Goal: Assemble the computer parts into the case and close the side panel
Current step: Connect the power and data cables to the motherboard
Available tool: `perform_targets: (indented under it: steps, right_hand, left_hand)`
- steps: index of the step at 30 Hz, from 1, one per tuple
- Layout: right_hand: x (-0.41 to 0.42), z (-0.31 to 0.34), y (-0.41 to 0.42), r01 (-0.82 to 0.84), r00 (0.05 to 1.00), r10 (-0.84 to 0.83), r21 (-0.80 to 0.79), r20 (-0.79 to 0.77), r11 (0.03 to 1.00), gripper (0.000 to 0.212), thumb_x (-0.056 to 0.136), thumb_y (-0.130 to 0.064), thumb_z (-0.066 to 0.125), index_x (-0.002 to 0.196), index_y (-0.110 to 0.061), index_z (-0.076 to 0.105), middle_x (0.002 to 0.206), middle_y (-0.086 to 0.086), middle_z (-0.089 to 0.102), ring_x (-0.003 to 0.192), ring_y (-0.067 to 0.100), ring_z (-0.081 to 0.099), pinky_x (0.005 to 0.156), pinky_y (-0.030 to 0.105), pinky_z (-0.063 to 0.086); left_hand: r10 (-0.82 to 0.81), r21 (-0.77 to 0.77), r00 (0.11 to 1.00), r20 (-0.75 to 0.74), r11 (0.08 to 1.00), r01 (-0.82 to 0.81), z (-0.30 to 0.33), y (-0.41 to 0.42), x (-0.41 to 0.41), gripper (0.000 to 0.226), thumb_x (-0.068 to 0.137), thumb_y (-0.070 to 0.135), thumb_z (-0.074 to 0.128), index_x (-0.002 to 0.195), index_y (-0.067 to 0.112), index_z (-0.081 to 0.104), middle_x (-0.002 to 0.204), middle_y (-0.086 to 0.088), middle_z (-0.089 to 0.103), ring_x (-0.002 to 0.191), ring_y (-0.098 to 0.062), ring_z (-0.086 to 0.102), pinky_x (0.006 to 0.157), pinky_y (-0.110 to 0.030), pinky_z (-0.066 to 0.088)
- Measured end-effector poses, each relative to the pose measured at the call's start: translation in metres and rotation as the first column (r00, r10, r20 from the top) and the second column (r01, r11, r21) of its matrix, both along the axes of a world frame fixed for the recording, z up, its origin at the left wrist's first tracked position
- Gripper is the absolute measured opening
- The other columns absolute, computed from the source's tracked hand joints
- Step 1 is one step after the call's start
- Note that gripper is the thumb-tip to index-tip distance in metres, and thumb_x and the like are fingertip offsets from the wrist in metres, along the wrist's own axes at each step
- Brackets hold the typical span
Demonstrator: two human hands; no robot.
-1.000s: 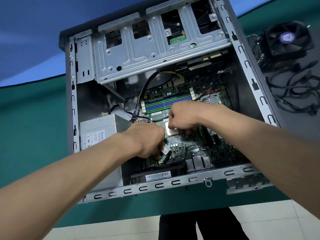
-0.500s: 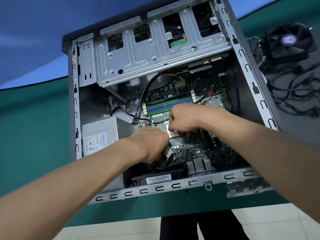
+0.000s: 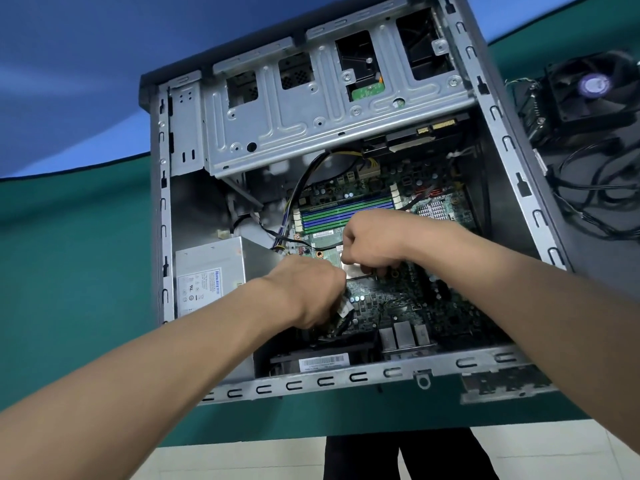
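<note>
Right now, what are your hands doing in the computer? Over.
Both hands at the CPU socket. Left hand curled, grip hidden. Right hand pinching the socket lever. Case open; cooler fan outside on table.

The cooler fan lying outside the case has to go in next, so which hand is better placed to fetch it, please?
Probably the right hand: the cooler fan lies beyond the case on its side.

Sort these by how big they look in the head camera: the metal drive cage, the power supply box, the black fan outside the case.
1. metal drive cage
2. power supply box and black fan: look about alike, so unranked.
</note>
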State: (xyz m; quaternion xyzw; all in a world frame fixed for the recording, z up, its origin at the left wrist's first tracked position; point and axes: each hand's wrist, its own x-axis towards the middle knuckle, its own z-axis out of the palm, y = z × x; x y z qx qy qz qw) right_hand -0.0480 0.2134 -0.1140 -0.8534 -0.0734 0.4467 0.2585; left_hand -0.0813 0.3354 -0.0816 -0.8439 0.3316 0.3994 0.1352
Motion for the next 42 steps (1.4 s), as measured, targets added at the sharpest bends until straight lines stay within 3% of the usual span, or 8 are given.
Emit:
perform_targets:
  steps: [18, 23, 26, 29, 33, 35, 37, 42]
  right_hand:
    - [-0.002, 0.009, -0.001, -0.01, 1.0, 0.01, 0.004, 0.011, 1.0, 0.021, 0.09, -0.022, 0.054, 0.091, -0.006, 0.068, 0.082, 0.008, 0.073, 0.061, 0.02, 0.062, 0.056, 0.024, 0.047]
    - [-0.001, 0.01, -0.001, -0.02, 0.999, 0.02, -0.011, 0.03, 1.0, 0.02, 0.089, -0.023, 0.055, 0.09, -0.008, 0.069, 0.081, 0.007, 0.073, 0.06, 0.02, 0.062, 0.056, 0.024, 0.048]
    - [-0.002, 0.01, 0.0, -0.029, 0.999, 0.03, -0.019, 0.039, 0.999, 0.018, 0.088, -0.023, 0.055, 0.089, -0.01, 0.068, 0.079, 0.005, 0.071, 0.062, 0.02, 0.062, 0.057, 0.024, 0.048]
    - [-0.001, 0.01, 0.0, -0.035, 0.999, 0.036, -0.018, 0.031, 0.999, 0.017, 0.089, -0.023, 0.055, 0.09, -0.012, 0.068, 0.08, 0.004, 0.071, 0.068, 0.021, 0.066, 0.059, 0.025, 0.05]
    - [-0.002, 0.01, 0.0, -0.033, 0.999, 0.034, -0.019, 0.034, 0.999, 0.017, 0.088, -0.024, 0.056, 0.091, -0.013, 0.068, 0.082, 0.005, 0.071, 0.073, 0.022, 0.067, 0.06, 0.025, 0.049]
    - [-0.002, 0.01, 0.0, -0.035, 0.999, 0.036, -0.018, 0.028, 0.999, 0.017, 0.089, -0.024, 0.056, 0.091, -0.012, 0.067, 0.083, 0.005, 0.071, 0.07, 0.022, 0.065, 0.059, 0.024, 0.048]
    - [-0.002, 0.01, 0.0, -0.039, 0.999, 0.039, -0.018, 0.026, 0.999, 0.017, 0.089, -0.024, 0.055, 0.092, -0.012, 0.067, 0.084, 0.006, 0.071, 0.07, 0.021, 0.065, 0.059, 0.024, 0.047]
    - [-0.002, 0.01, 0.0, -0.032, 0.999, 0.032, -0.01, 0.011, 0.999, 0.019, 0.09, -0.024, 0.055, 0.092, -0.01, 0.067, 0.078, 0.006, 0.071, 0.059, 0.02, 0.059, 0.056, 0.023, 0.045]
  left_hand:
    - [-0.069, -0.004, 0.996, 0.059, 0.998, 0.069, 0.006, -0.004, -0.01, 0.041, 0.09, 0.013, 0.05, 0.058, 0.016, 0.025, 0.06, 0.003, 0.028, 0.069, -0.024, 0.035, 0.062, -0.031, 0.031]
    - [-0.105, 0.007, 0.985, 0.138, 0.994, 0.105, 0.006, -0.004, -0.008, 0.037, 0.09, 0.008, 0.048, 0.059, 0.015, 0.028, 0.066, 0.002, 0.04, 0.07, -0.022, 0.042, 0.063, -0.03, 0.034]
    - [-0.073, 0.006, 0.989, 0.132, 0.997, 0.073, 0.004, 0.003, -0.005, 0.025, 0.091, 0.011, 0.048, 0.068, 0.016, 0.037, 0.092, -0.008, 0.062, 0.081, -0.026, 0.054, 0.066, -0.029, 0.032]
    - [0.069, -0.079, 0.996, 0.06, 0.995, -0.064, 0.004, 0.008, -0.005, 0.014, 0.086, 0.024, 0.059, 0.084, 0.011, 0.063, 0.086, -0.007, 0.062, 0.074, -0.022, 0.043, 0.063, -0.025, 0.028]
    - [0.24, -0.107, 0.97, -0.029, 0.964, -0.242, 0.0, 0.011, -0.004, 0.011, 0.082, 0.022, 0.065, 0.089, 0.017, 0.072, 0.086, -0.001, 0.068, 0.082, -0.019, 0.058, 0.062, -0.023, 0.035]
    - [0.234, -0.062, 0.971, -0.054, 0.97, -0.237, 0.0, 0.01, -0.005, 0.01, 0.083, 0.02, 0.065, 0.077, 0.012, 0.066, 0.073, -0.003, 0.061, 0.073, -0.023, 0.053, 0.058, -0.023, 0.033]
    - [0.215, -0.012, 0.974, -0.074, 0.976, -0.216, 0.002, 0.009, -0.007, 0.031, 0.084, 0.017, 0.063, 0.06, 0.011, 0.045, 0.057, -0.001, 0.042, 0.06, -0.025, 0.042, 0.049, -0.024, 0.025]
    - [0.172, -0.004, 0.983, -0.072, 0.985, -0.172, 0.006, 0.007, -0.006, 0.042, 0.085, 0.016, 0.062, 0.056, 0.015, 0.031, 0.055, 0.0, 0.033, 0.049, -0.015, 0.032, 0.051, -0.026, 0.023]
